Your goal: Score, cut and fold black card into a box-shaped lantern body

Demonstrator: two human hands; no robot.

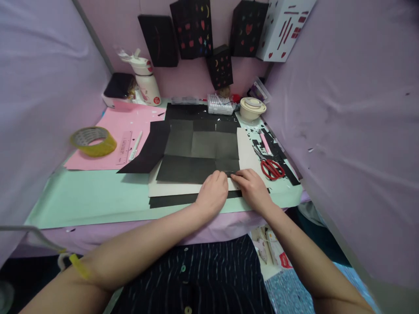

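A sheet of black paper [203,146] with several fold creases lies on a white board [173,189]. At its near right edge, my left hand [214,189] has its fingers curled down on the paper's margin. Just right of it, my right hand [251,185] pinches the same edge near the corner, thumb and fingertips pressed together. A narrow strip along that edge between the hands looks turned up. The fingertips partly hide the corner. Another black sheet [144,150] sticks out at the left, and more black paper [173,200] shows below the board.
Red-handled scissors [272,169], a pink cutter [265,143] and black scraps lie at right. Yellow tape [94,141], a ruler [125,148] and a white pen [135,146] rest on pink paper at left. A bottle [146,83] and a cream bowl [251,109] stand behind.
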